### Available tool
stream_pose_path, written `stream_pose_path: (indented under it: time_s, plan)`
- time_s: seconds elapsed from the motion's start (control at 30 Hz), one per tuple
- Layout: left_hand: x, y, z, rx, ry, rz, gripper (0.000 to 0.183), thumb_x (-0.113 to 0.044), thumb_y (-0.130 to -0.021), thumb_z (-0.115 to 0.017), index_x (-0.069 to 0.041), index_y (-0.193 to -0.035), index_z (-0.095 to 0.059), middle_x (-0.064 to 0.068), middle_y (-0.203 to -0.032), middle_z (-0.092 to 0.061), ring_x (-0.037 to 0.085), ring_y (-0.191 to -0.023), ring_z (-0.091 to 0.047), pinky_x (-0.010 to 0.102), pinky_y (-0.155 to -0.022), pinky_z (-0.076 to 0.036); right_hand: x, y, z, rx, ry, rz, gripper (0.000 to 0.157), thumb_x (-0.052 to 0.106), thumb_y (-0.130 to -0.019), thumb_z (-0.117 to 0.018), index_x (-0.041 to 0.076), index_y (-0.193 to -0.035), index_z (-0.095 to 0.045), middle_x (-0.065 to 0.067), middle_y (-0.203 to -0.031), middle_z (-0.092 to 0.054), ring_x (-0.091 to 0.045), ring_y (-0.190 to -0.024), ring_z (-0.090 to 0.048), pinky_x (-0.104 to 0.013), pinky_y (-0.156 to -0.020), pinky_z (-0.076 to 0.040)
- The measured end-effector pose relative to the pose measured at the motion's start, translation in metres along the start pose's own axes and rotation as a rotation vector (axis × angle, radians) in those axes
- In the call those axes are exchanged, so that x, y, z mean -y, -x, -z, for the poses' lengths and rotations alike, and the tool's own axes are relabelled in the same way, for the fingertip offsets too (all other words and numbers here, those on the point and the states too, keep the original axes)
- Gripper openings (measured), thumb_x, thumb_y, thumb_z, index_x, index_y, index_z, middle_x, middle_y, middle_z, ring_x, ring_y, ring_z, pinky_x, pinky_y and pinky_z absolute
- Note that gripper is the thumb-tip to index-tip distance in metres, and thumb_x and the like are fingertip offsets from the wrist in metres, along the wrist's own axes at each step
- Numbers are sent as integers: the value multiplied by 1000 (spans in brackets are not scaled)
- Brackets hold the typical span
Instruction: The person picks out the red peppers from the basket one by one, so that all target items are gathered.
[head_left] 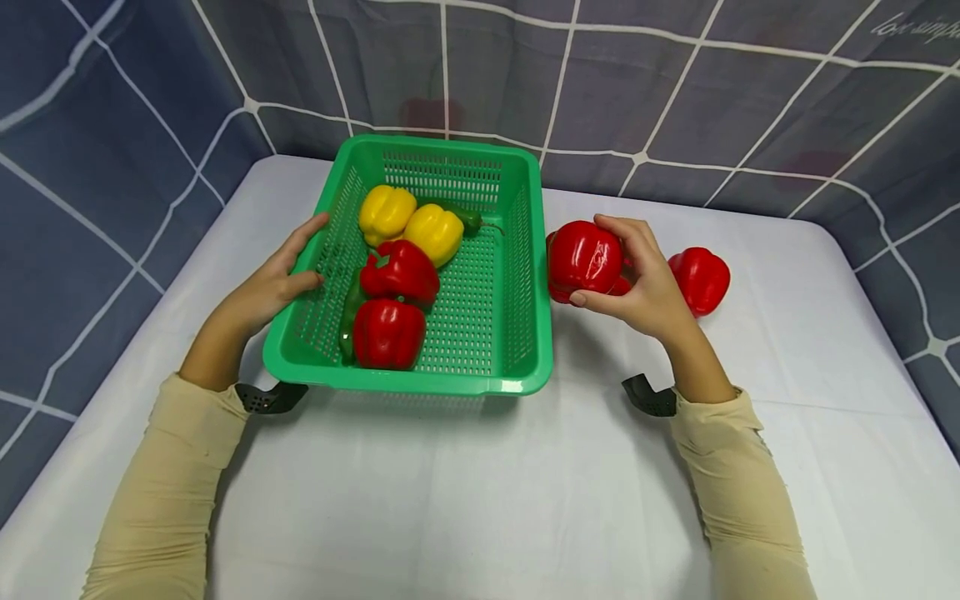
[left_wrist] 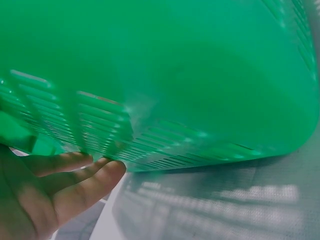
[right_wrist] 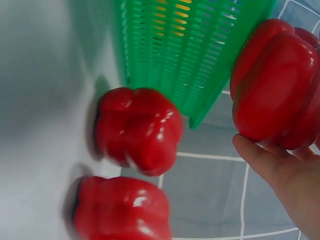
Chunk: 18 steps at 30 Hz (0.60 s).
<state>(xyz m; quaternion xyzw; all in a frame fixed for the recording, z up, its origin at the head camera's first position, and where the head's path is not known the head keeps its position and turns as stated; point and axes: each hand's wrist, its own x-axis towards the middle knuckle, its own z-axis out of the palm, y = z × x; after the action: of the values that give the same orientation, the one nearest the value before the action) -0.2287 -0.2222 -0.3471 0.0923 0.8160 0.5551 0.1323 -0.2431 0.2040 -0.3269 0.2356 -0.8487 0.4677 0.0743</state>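
A green plastic basket (head_left: 491, 382) stands in front of me, holding two yellow bell peppers (head_left: 387, 214), two red ones (head_left: 390, 335) and long green peppers (head_left: 467, 218). My left hand (head_left: 264, 287) grips its left rim, the thumb over the top edge; in the left wrist view the fingers (left_wrist: 90, 195) lie against the outer slotted wall. Just beyond the right rim, my right hand (head_left: 637, 275) holds a red bell pepper (head_left: 585, 257) between thumb and fingers. The right wrist view shows this pepper (right_wrist: 277, 85) raised, level with the basket's upper edge.
Two more red bell peppers, one nearer the basket (right_wrist: 140, 130) and one farther off (right_wrist: 122, 210), lie on the white-covered table (head_left: 480, 500) at right. In the head view the nearer is mostly hidden behind the held pepper. Grey checked cloth (head_left: 502, 75) borders the table.
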Motion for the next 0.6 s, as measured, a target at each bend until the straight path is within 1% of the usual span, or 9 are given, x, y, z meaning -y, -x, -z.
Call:
stream_pose_path:
  time_s: [0.2,0.27,0.33,0.47,0.53,0.6]
  plan:
    - [-1,0,0,2,5,-2,76,-3,-85,-38,-30,-147,-5,12,-151,-7,6,-89,-53,21,-66,-53,-9,9,0,54,28,-23,80,3,-64,-79,13,-134,-42,-7,-127,-42,-24,-115,-45,-18,-84,-48]
    - [-2,1,-1,3,3,-4,76,-3,-85,-38,-30,-147,-5,12,-151,-7,6,-89,-53,21,-66,-52,-12,11,0,70,40,-29,80,4,-64,-79,13,-134,-42,-8,-126,-42,-25,-114,-45,-20,-83,-48]
    - [-2,1,-1,3,2,-4,75,-3,-85,-38,-30,-147,-5,11,-151,-6,6,-90,-53,20,-66,-52,-14,13,0,83,56,-33,80,4,-64,-79,13,-134,-42,-9,-126,-42,-25,-114,-44,-27,-85,-49]
    - [-2,1,-1,1,-4,-1,75,-3,-85,-38,-30,-147,-5,11,-151,-6,5,-91,-52,20,-67,-52,-20,16,1,119,84,-37,79,6,-63,-80,11,-133,-44,-11,-125,-42,-26,-116,-41,-47,-86,-48]
    - [-2,0,-1,0,-4,0,76,-3,-85,-38,-30,-147,-5,12,-151,-7,5,-88,-54,21,-66,-52,-24,17,0,143,92,-28,79,7,-62,-80,10,-132,-44,-12,-125,-42,-26,-117,-39,-52,-86,-46]
    - [-1,0,0,4,-5,-6,76,-3,-85,-38,-29,-147,-4,13,-150,-7,5,-87,-54,21,-66,-52,-28,18,-2,168,101,-13,79,8,-62,-81,9,-132,-45,-13,-126,-42,-26,-118,-39,-53,-88,-45]
